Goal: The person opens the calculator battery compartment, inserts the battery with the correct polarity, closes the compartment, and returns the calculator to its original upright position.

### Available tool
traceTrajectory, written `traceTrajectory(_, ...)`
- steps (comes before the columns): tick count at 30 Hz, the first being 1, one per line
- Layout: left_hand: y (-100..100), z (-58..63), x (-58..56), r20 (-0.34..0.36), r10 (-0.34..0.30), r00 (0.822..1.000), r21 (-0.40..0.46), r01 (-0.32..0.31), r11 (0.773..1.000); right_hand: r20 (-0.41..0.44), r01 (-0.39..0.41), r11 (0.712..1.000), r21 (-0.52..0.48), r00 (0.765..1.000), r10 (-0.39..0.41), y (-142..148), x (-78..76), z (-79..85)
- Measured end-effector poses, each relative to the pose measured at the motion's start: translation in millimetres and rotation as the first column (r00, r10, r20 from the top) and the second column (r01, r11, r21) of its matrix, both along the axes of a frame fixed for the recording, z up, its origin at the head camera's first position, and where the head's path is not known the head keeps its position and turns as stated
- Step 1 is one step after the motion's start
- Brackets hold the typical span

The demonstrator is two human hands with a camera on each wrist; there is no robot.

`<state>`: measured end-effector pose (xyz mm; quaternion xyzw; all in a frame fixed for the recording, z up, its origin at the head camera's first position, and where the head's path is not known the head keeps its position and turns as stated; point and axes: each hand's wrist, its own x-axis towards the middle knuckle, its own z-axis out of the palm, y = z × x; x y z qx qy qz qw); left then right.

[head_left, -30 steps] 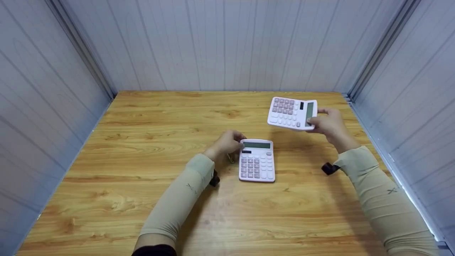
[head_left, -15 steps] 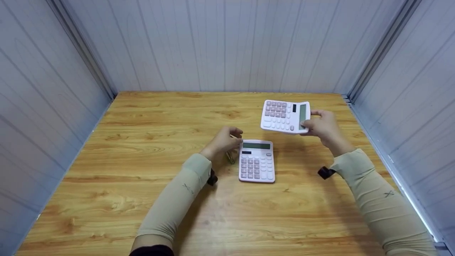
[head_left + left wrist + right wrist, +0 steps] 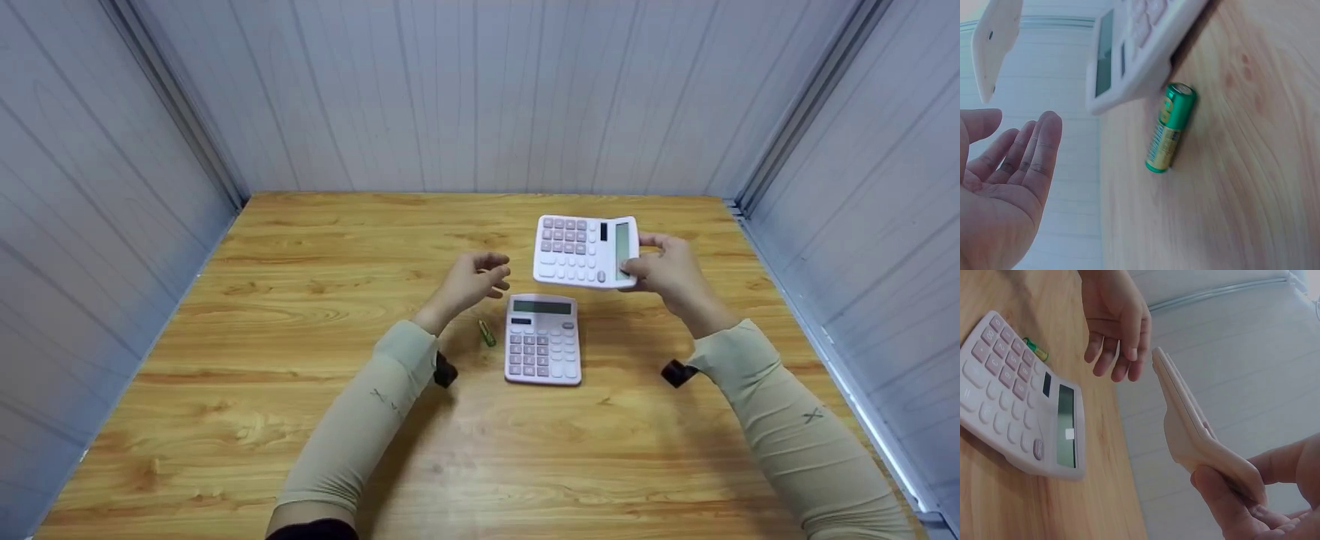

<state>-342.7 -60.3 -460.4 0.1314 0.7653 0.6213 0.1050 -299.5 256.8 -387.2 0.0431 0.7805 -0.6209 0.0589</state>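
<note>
My right hand (image 3: 671,274) grips a pink-and-white calculator (image 3: 568,251) by its display end, thumb on the screen, and holds it above the table, turned sideways. A second, matching calculator (image 3: 541,352) lies on the table with its display away from me. My left hand (image 3: 469,281) hovers just beyond its upper left corner, fingers loosely extended and holding nothing; the left wrist view shows the palm and spread fingers of that hand (image 3: 1010,174). Beside the lying calculator's left edge is a green and gold battery (image 3: 1171,128), on its side.
The wood-grain table (image 3: 300,420) is bounded by pale panelled walls (image 3: 480,97) at the back and both sides. A black wrist camera (image 3: 445,370) hangs under the left forearm, another black camera (image 3: 677,373) under the right.
My right hand has carried its calculator left and slightly nearer. My left hand has come off the lying calculator's corner and lifted away, uncovering the battery.
</note>
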Motion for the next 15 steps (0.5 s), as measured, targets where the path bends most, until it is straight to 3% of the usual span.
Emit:
traceTrajectory(8,5.5,12.0,6.3,0.089,-0.007,0.996,0.178,-0.009,0.984,0.023,-0.017,0.999,0.032,1.000,0.016,-10.6,4.0,-0.4)
traceTrajectory(15,9.1,18.4,11.2,0.149,-0.056,0.987,0.281,0.012,0.960,0.026,-0.047,0.998,0.031,0.999,0.046,-19.4,8.8,0.3)
